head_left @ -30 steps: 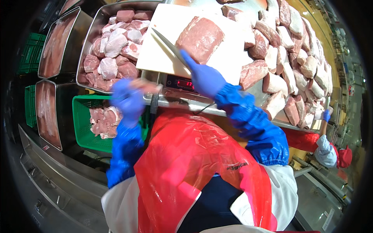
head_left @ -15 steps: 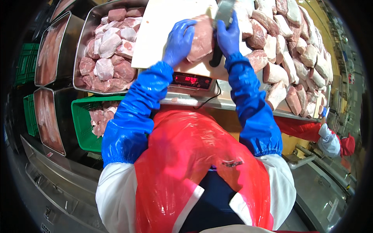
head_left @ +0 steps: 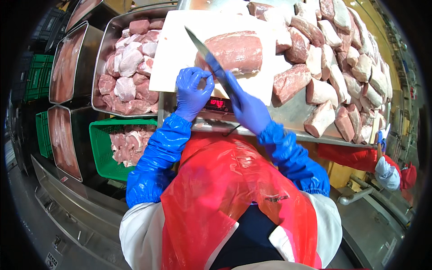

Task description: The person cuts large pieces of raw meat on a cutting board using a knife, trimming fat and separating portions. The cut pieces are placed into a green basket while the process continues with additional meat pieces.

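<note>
A thick boneless slab of pork [head_left: 236, 51] lies crosswise on the white cutting board [head_left: 173, 58]. My right hand [head_left: 249, 110], in a blue glove, is closed round the handle of a long knife [head_left: 198, 44]. Its blade slants up and to the left, crossing in front of the pork's left end. Close to that end, over the board's near edge, is my left hand [head_left: 191, 92], gloved too. Its thumb and forefinger are curled together in a pinch; whatever they hold, if anything, does not show.
A scale's red display [head_left: 217, 104] glows beneath the board. Many pork pieces [head_left: 321, 92] cover the metal table at right. At left stand a steel tub of cut pork [head_left: 128, 63] and a green basket of trimmings [head_left: 101, 150]. Another person's arm [head_left: 388, 172] shows far right.
The pork has turned from lengthwise to crosswise. My left hand has come off it and curled into a pinch. My right hand has moved nearer and left, now gripping the knife with its blade raised.
</note>
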Demonstrator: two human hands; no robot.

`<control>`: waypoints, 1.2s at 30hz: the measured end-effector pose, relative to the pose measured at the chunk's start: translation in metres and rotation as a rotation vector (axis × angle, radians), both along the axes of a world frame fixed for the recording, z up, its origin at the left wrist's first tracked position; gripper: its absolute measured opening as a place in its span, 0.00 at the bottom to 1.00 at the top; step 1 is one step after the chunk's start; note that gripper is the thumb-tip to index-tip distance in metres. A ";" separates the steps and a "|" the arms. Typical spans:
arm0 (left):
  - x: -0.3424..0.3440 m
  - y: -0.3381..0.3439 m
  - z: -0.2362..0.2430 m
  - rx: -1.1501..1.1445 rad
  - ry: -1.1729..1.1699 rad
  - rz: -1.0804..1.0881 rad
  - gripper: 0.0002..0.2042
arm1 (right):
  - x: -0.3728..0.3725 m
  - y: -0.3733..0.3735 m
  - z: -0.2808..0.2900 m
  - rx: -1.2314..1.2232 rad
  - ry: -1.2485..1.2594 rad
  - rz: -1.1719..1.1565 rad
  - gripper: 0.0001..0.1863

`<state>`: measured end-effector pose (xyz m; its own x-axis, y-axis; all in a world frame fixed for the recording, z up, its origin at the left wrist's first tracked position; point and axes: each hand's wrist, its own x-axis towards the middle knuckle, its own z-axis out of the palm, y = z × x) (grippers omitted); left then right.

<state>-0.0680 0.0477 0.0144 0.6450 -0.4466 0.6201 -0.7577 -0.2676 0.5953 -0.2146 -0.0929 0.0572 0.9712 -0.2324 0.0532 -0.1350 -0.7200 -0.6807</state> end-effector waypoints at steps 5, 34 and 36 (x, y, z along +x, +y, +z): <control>-0.005 0.003 -0.013 -0.010 -0.046 0.032 0.08 | -0.104 -0.010 0.008 -0.191 0.204 0.071 0.40; 0.082 0.058 0.006 0.209 0.543 -0.521 0.06 | 0.041 0.095 0.067 -0.142 0.188 -0.257 0.46; 0.088 0.047 0.005 0.243 0.431 -0.511 0.05 | 0.124 0.080 0.054 -0.098 0.260 -0.315 0.46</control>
